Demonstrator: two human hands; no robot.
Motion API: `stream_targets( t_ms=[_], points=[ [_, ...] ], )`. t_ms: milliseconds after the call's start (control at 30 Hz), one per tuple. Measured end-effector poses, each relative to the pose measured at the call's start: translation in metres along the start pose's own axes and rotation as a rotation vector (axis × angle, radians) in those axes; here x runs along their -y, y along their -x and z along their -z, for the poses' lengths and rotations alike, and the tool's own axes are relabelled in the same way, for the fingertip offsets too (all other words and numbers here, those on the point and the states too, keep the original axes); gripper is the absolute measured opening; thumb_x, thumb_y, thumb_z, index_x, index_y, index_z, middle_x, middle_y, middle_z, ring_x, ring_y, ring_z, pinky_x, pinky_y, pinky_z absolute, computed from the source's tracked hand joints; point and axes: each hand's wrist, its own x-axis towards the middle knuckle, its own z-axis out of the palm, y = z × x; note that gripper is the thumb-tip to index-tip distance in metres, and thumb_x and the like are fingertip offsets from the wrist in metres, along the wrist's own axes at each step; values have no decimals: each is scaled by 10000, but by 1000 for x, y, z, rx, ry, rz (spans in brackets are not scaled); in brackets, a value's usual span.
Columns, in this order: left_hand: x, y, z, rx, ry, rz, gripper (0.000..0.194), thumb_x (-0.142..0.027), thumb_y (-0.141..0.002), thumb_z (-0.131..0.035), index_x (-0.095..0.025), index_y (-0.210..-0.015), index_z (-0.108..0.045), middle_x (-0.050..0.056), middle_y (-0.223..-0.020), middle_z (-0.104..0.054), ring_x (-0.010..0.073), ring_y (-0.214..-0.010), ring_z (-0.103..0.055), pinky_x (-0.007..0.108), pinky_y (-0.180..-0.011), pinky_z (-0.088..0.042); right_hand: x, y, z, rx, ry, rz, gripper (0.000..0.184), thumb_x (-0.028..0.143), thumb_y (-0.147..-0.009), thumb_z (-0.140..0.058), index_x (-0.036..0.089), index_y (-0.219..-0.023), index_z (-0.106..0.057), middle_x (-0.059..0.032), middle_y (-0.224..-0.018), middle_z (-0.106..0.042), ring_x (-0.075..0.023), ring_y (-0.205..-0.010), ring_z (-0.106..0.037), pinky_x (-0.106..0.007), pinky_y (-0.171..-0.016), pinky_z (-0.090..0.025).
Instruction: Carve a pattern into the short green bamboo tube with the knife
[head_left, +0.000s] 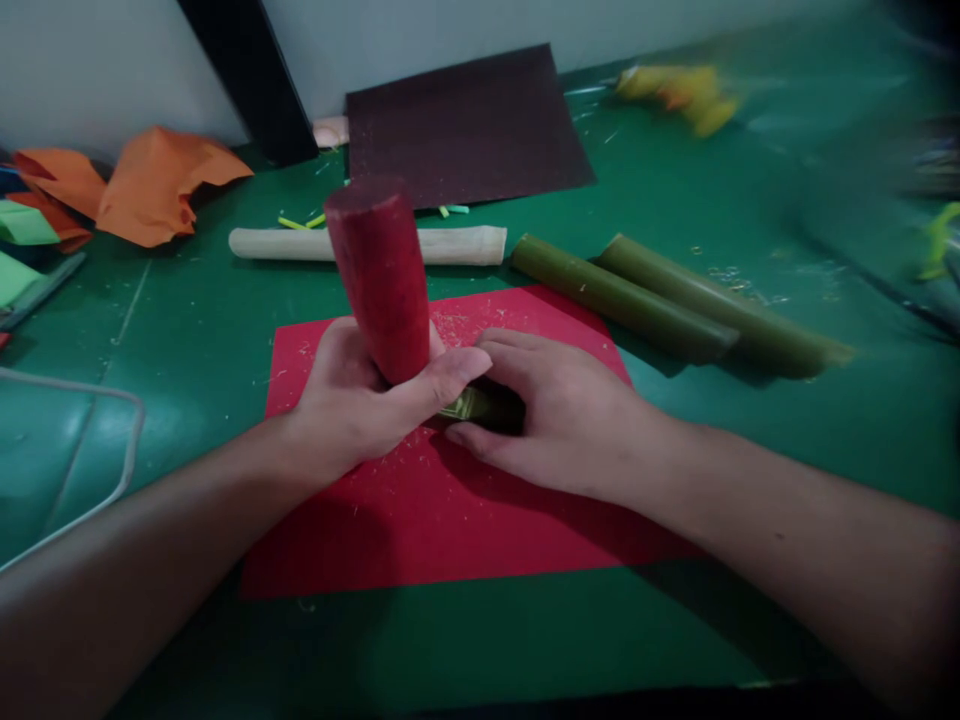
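My left hand (367,405) is closed round the lower end of a thick red tool handle (381,285), which stands nearly upright and widens toward its worn flat top. Whatever is at its lower end is hidden by my fingers. Against the left thumb sits a short green bamboo piece (491,405), with paler scraped marks at its left end. My right hand (559,410) curls over that piece from the right, fingers behind and thumb in front. Both hands are close together over a red sheet (480,530) sprinkled with fine shavings.
Behind the sheet lie a pale peeled stick (461,246) and two green bamboo lengths (630,300). A dark sheet (465,130), crumpled orange paper (161,190) and a blurred yellow tool (682,95) are farther back on the green table (525,640). A white wire (135,430) loops at left.
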Motion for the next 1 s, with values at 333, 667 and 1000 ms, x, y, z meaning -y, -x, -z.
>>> stream_targets(
  t_ms=[333, 667, 1000],
  points=[
    [-7, 1, -8, -180, -70, -30, 388, -296, -850, -759, -184, -539, -556, -47, -497, -524, 72, -463, -513, 196, -472, -471, -5, -2, 2, -26, 50, 32, 191, 274, -798, -667, 162, -952, -655, -89, -982, -706, -234, -900, -640, -346, -774, -478],
    [-6, -4, -8, -194, 93, 48, 353, -328, -851, -761, -187, -583, -579, -47, -527, -529, 62, -453, -477, 202, -464, -461, 1, -2, 4, 33, 23, -46, 262, 248, -789, -674, 139, -1027, -684, -96, -1010, -727, -259, -936, -675, -365, -778, -503],
    [-7, -1, -7, -94, -39, -27, 456, -300, -831, -735, -159, -491, -466, -46, -486, -443, 41, -445, -423, 146, -402, -357, -4, -1, 0, -20, 5, 18, 202, 255, -788, -699, 141, -952, -665, -64, -912, -690, -216, -828, -637, -322, -694, -448]
  ],
)
